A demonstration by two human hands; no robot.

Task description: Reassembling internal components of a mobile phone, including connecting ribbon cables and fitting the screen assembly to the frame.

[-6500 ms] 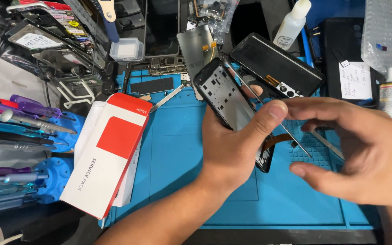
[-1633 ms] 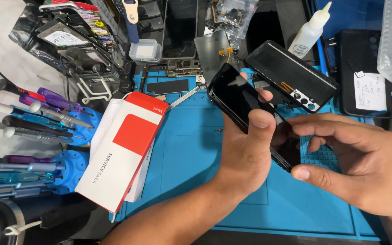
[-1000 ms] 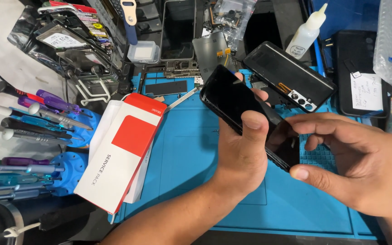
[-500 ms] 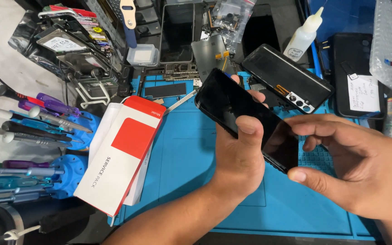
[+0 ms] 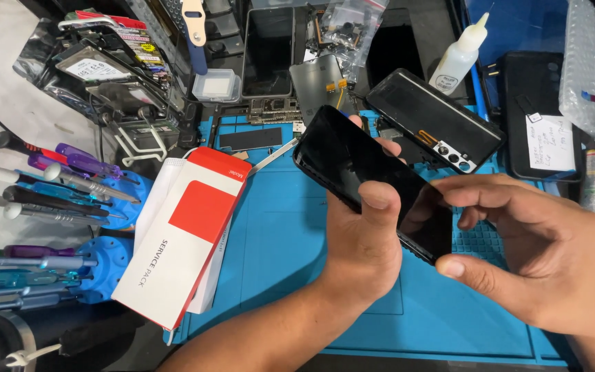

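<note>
My left hand [image 5: 359, 244] grips a black smartphone [image 5: 352, 162] by its edges, thumb on the dark screen, holding it tilted above the blue work mat [image 5: 277, 234]. The phone's screen faces up toward me. My right hand [image 5: 538, 255] pinches the phone's lower right corner between thumb and fingers. A detached black back cover [image 5: 435, 117] with camera holes lies on the mat just behind the phone.
A white and red box [image 5: 184, 234] lies at the mat's left. Screwdrivers in blue holders [image 5: 63, 200] stand far left. Two white squeeze bottles [image 5: 457, 58], a black case with a paper note [image 5: 542, 127], another phone [image 5: 268, 52] and loose parts crowd the back.
The phone was turned over from its open inner side to its dark screen facing up. It then tilted flatter and shifted slightly left, with my right hand closing on its lower corner.
</note>
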